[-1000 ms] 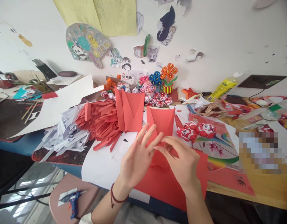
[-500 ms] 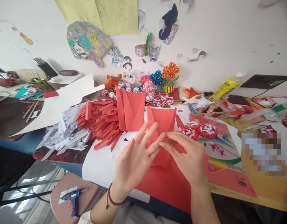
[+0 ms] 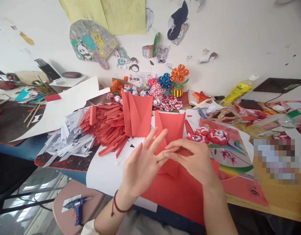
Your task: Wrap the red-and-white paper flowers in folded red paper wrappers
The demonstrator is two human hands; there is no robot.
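My left hand (image 3: 142, 166) is raised palm up over the table, fingers spread, with nothing in it. The thumb and fingertips of my right hand (image 3: 191, 160) are pinched on a finger of my left hand. Beneath both hands lies a large red sheet (image 3: 174, 195). Just beyond them stand two folded red paper pieces, one (image 3: 142, 114) to the left and one (image 3: 171, 124) nearer the middle. Left of these are a pile of folded red strips (image 3: 106, 125) and a pile of white strips (image 3: 69, 137).
Red-and-white paper flowers (image 3: 209, 135) lie on the right. Potted paper flowers (image 3: 177, 91) stand at the back by the wall. A yellow bottle (image 3: 238, 91) leans at the back right. A blue glue gun (image 3: 78, 210) rests on a pink stool (image 3: 59, 195) at lower left.
My right hand has slid slightly down along the finger of my left hand. My left hand has barely moved, and the view has shifted a little.
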